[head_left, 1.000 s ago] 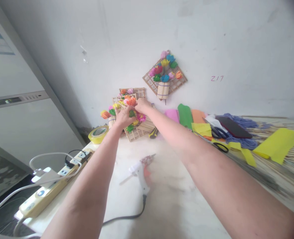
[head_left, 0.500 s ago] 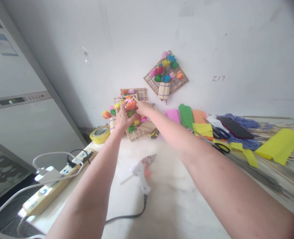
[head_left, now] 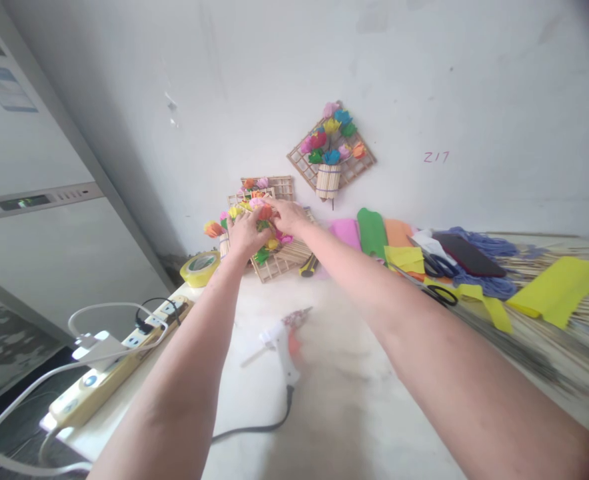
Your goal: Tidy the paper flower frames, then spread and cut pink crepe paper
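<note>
Both arms stretch forward to a cluster of paper flowers [head_left: 272,244] on bamboo lattices [head_left: 274,269] against the wall. My left hand [head_left: 245,232] touches the flowers from the left, its fingers bent among yellow and pink blooms. From the right, my right hand [head_left: 287,217] reaches the orange and pink flowers with its fingers curled over them; the fingertips are partly hidden. A finished-looking lattice with a stick vase [head_left: 328,181] and colourful flowers hangs on the wall. Between the forearms a white glue gun [head_left: 285,347] lies on the table.
Yellow tape [head_left: 200,269] and a power strip [head_left: 119,373] with cables line the left edge. At the right are coloured paper [head_left: 373,233], scissors [head_left: 440,293], a dark phone-like slab [head_left: 469,255], blue cord [head_left: 494,285], yellow strips [head_left: 562,291] and many thin sticks.
My left hand has shifted slightly left and its fingers sit lower on the flowers. My right hand's fingers have risen and spread a little over the blooms. The view has moved slightly.
</note>
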Motion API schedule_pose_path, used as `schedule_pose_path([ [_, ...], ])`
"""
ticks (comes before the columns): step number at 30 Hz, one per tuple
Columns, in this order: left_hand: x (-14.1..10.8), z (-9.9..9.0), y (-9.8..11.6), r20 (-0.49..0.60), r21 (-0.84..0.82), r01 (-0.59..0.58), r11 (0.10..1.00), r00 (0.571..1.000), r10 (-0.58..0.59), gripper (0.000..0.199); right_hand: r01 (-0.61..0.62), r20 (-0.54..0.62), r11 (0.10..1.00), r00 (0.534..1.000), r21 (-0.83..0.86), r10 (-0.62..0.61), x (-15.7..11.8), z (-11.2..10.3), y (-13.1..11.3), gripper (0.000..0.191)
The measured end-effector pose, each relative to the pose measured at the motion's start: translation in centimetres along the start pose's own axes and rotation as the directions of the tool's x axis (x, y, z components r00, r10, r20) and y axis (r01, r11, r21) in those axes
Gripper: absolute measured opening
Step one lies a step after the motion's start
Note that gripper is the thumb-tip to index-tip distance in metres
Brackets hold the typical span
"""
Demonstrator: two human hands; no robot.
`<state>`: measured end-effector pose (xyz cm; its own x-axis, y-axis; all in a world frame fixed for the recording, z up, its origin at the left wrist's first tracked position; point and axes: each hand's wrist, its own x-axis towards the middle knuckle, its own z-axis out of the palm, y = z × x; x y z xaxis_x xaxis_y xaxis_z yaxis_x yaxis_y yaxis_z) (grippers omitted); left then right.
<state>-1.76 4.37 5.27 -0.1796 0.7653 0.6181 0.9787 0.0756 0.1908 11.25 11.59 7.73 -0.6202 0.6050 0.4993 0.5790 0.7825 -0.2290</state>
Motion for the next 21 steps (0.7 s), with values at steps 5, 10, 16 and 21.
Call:
schedule_pose_path([
  [5,-0.1,0.0,0.2,0.032,0.043,-0.014,0.999,0.999,0.013,0.055,0.109,-0.003,0.989,0.994,-0.101,-0.110,0.1,0.3,0.2,0.052],
  [10,-0.7,0.1,0.7,-0.033,-0.017,0.023,1.000,0.999,-0.024,0.062,0.107,0.017,0.983,0.994,-0.148,-0.106,0.1,0.4,0.1,0.052],
  [16,-0.8,-0.3,1.1,-0.022,0.036,0.039,0.999,0.999,-0.038,0.044,0.094,0.014,0.983,0.996,-0.156,-0.093,0.5,1.1,0.1,0.049],
  [21,-1.2,-0.8,1.5,-0.001,0.080,0.037,0.996,0.999,-0.037,0.045,0.070,0.034,0.986,0.997,-0.150,-0.066,0.6,1.6,-0.3,0.053],
])
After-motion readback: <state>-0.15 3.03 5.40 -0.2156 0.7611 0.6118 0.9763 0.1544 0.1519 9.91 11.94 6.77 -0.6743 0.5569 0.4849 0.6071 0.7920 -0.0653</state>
